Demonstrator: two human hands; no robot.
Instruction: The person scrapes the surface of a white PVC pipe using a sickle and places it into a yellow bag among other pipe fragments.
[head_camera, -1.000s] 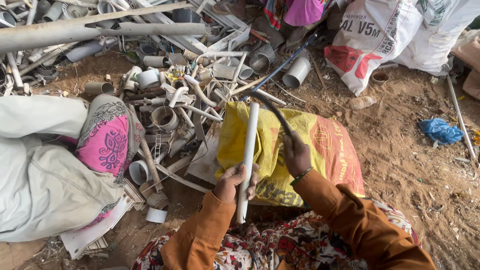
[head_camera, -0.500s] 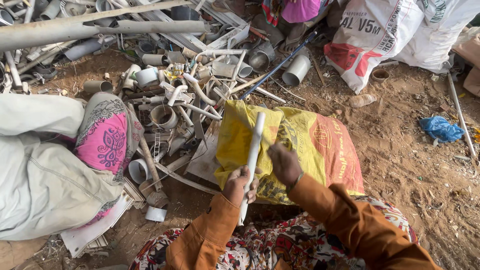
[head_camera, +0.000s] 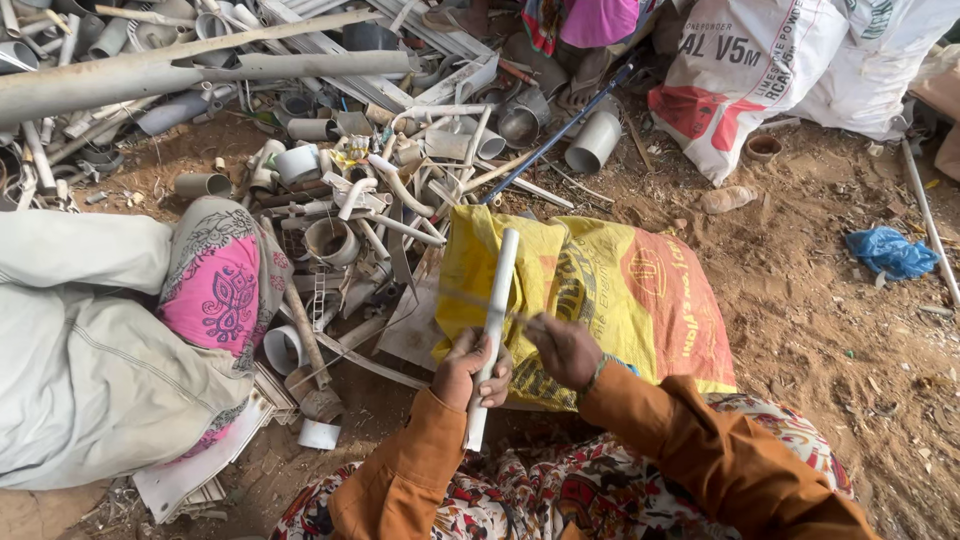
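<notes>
Now: white pipe gripped over the yellow sack

Left hand (head_camera: 468, 368) has its fingers wrapped tight on the pipe (head_camera: 493, 325) — it stands nearly upright above the sack (head_camera: 620, 290). Right hand (head_camera: 563, 348), fingers curled together, sits just beside the pipe — scrap pile (head_camera: 350, 190) beyond.

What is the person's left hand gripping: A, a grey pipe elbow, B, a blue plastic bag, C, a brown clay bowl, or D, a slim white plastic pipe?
D: the left hand wraps around the slim white plastic pipe, held over the yellow woven sack.
</notes>
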